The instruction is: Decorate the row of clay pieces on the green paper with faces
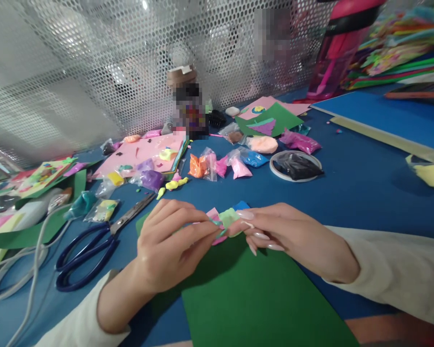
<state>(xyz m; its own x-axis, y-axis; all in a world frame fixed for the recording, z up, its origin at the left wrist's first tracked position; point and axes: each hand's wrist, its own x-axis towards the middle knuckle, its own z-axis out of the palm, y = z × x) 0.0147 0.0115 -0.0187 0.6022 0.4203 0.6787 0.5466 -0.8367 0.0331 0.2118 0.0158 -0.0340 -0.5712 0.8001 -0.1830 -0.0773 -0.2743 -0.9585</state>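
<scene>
My left hand [175, 241] is closed, fingertips pinching a small teal and pink piece of modelling clay [220, 233]. From the other side my right hand [285, 236] meets it, thumb and fingers pressed together on a thin whitish strip of clay [247, 224]. Pale green clay [228, 217] shows between the two hands, with a bit of blue [242, 206] behind. Fingers partly cover these pieces, so their full shape is hidden. Below lies a dark green sheet [253, 299] on the blue table.
Dark-blue-handled scissors [90, 250] lie left, beside a white cable [36, 274]. Several bags of clay, including a purple one [152, 180], spread across the back. A white ring with a black bag [296, 166] sits farther right. A perforated metal panel [130, 58] stands behind.
</scene>
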